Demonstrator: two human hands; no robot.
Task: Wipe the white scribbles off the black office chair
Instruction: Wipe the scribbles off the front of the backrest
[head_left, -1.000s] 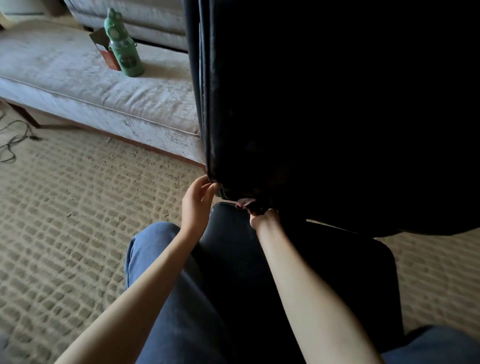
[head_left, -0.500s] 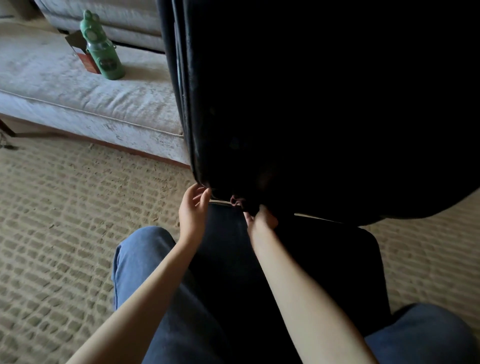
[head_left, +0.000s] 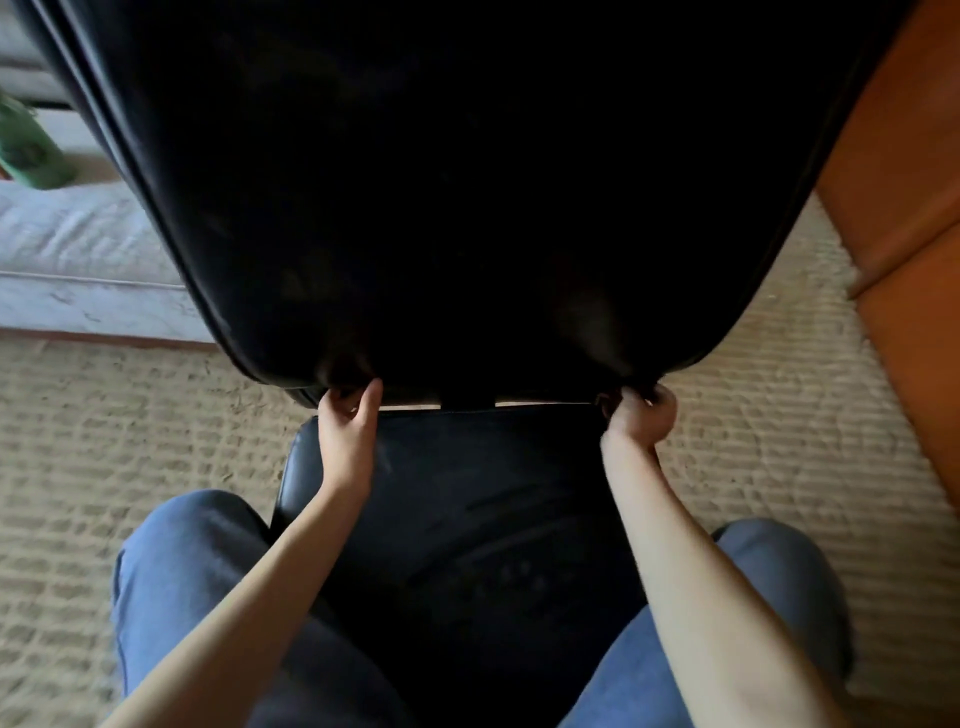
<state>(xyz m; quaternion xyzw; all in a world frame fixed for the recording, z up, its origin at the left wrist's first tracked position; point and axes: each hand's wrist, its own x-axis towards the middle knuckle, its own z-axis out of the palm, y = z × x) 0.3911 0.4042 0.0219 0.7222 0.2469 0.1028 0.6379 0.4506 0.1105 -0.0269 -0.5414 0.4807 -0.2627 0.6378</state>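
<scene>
The black office chair fills the view: its backrest (head_left: 467, 182) looms dark across the top and its seat (head_left: 483, 499) lies between my knees. My left hand (head_left: 347, 431) grips the backrest's lower left edge, fingers curled under it. My right hand (head_left: 640, 418) grips the lower right corner the same way. Faint pale smudges show on the seat (head_left: 514, 574); the backrest is too dark to make out any scribbles. No cloth is in view.
A grey sofa (head_left: 78, 260) stands at the left with a blurred green bottle (head_left: 28, 150) on it. An orange leather piece of furniture (head_left: 904, 197) stands at the right. Beige woven carpet (head_left: 119, 441) covers the floor. My jeans-clad knees (head_left: 182, 571) flank the seat.
The chair has swung round to face me squarely. My right hand slid from the middle of the backrest's bottom edge to its right corner; the left hand now grips the edge.
</scene>
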